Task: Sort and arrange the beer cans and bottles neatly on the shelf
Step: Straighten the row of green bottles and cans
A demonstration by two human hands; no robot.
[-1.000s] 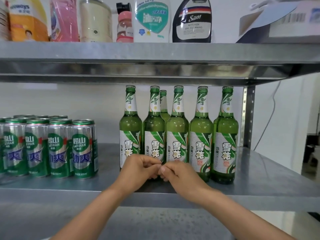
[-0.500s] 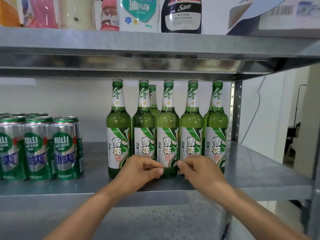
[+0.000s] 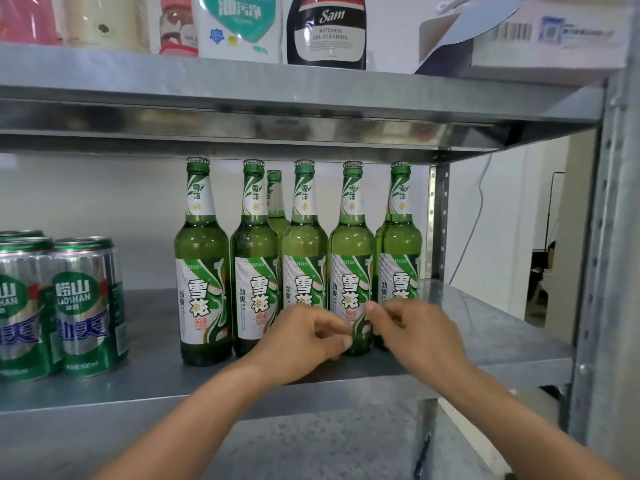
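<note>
Facing a grey metal shelf (image 3: 156, 389) beneath an upper shelf (image 3: 242, 88) crowded with cleaning bottles (image 3: 325, 29). Finding green cans (image 3: 86, 306) grouped at the far left, well apart from the green bottles (image 3: 202, 271) standing upright in a row toward the right. Holding both hands low at the front edge, either side of the fourth bottle (image 3: 351, 244) from the left. Curling the left hand (image 3: 298, 341) with fingers (image 3: 329, 327) touching its left flank near the base; curling the right hand (image 3: 419, 336) likewise, thumb lying on the label. Failing to tell gripping from mere nudging. Judging the next move as turning on this: bottle straight ahead between both sets of fingers, long axis vertical, neither hand clearly nearer, calling for a level slide.
</note>
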